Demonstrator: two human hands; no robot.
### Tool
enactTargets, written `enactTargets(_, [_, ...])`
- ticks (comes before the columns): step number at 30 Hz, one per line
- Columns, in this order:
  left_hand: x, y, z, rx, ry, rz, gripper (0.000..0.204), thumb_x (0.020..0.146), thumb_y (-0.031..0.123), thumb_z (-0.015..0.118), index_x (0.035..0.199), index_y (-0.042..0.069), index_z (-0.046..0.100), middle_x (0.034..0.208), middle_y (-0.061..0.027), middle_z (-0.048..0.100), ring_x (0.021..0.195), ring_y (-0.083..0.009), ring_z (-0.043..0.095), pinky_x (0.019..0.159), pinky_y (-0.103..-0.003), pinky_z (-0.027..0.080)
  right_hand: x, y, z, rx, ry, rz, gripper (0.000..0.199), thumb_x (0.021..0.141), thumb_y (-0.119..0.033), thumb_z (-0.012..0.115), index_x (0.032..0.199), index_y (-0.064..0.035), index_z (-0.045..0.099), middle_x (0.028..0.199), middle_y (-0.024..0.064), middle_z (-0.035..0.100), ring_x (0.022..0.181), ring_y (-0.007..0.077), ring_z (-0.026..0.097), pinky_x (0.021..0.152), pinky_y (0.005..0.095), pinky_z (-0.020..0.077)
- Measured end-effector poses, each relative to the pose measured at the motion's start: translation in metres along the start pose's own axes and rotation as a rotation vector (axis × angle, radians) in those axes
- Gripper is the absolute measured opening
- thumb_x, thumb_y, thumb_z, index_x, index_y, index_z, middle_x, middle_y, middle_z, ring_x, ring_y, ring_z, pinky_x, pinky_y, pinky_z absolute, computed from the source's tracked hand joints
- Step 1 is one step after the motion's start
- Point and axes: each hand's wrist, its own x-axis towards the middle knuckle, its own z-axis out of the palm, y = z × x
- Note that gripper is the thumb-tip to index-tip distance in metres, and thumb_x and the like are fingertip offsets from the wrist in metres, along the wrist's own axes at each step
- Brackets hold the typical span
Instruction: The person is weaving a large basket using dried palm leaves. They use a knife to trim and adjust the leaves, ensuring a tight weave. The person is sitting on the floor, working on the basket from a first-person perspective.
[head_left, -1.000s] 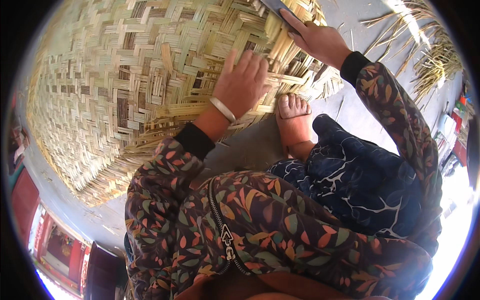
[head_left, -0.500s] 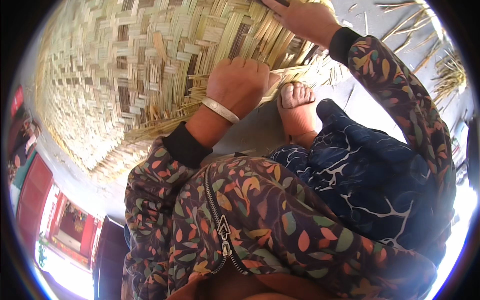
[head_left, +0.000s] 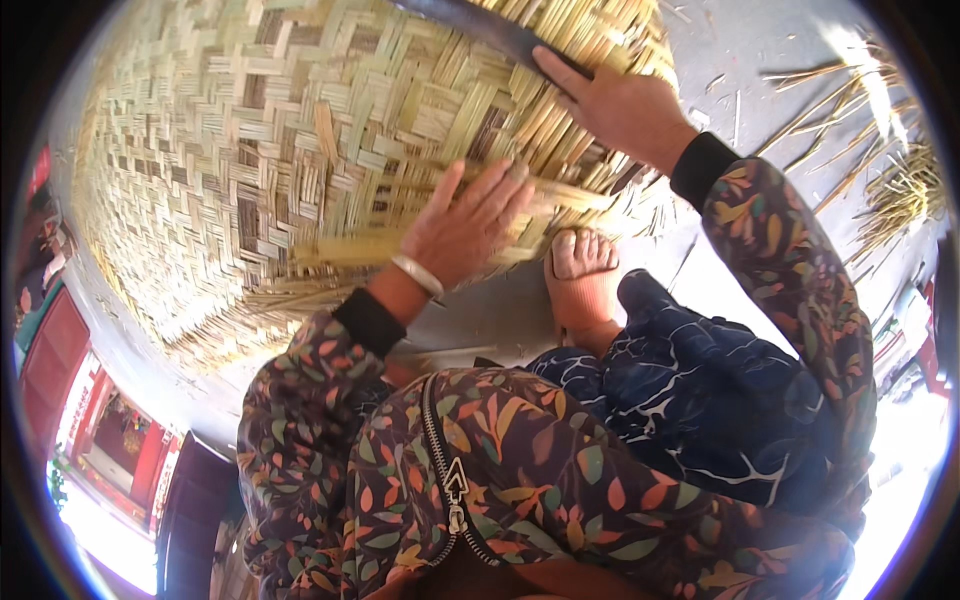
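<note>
Woven bamboo mat (head_left: 300, 160) fills the upper left of the view, lying on the grey concrete floor (head_left: 500, 320), its unfinished near edge fraying into loose strips beside the person's bare foot (head_left: 583, 285). The left hand (head_left: 470, 225), a pale bangle (head_left: 417, 275) on its wrist, lies flat with fingers spread on the strips at that edge, apparently to pin them down while the weave is tightened. The right hand (head_left: 620, 105) reaches further up the edge, fingers extended and pressed on a dark flat tool (head_left: 490, 30) laid across the strips; whether it grips the tool or only bears on it I cannot tell. The foot sits just beside the edge, perhaps bracing it. Spare bamboo strips (head_left: 900, 190) lie scattered on the floor toward the right.

Against half a second earlier, the left hand has opened from a bunched, curled hold to a flat spread, and the mat edge sits a little further from the body.
</note>
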Motion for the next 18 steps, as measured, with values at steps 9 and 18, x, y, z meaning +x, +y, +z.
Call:
enactTargets(9, [0.006,-0.039,0.048,-0.304,-0.053,0.036,0.063,0.088,0.057,0.052,0.138,0.02,0.048,0.146,-0.0008,0.044,0.139,-0.0194,0.033,0.114,-0.053,0.017,0.015,0.004,-0.015,0.237,-0.188,-0.007,0.075,0.08,-0.024,0.062,0.149,-0.029,0.032,0.086,0.0117,0.056,0.057,0.0279,0.06,0.047,0.0401,0.0509])
enactTargets(18, [0.007,-0.03,0.067,-0.181,0.145,0.041,0.069,0.094,0.058,0.039,0.149,0.018,0.032,0.151,-0.0022,0.035,0.145,-0.0197,0.022,0.119,-0.049,0.007,0.005,0.019,0.012,0.296,-0.059,-0.066,0.07,0.076,-0.024,0.066,0.142,-0.0134,0.046,0.089,0.0169,0.059,0.058,0.032,0.059,0.05,0.0432,0.0495])
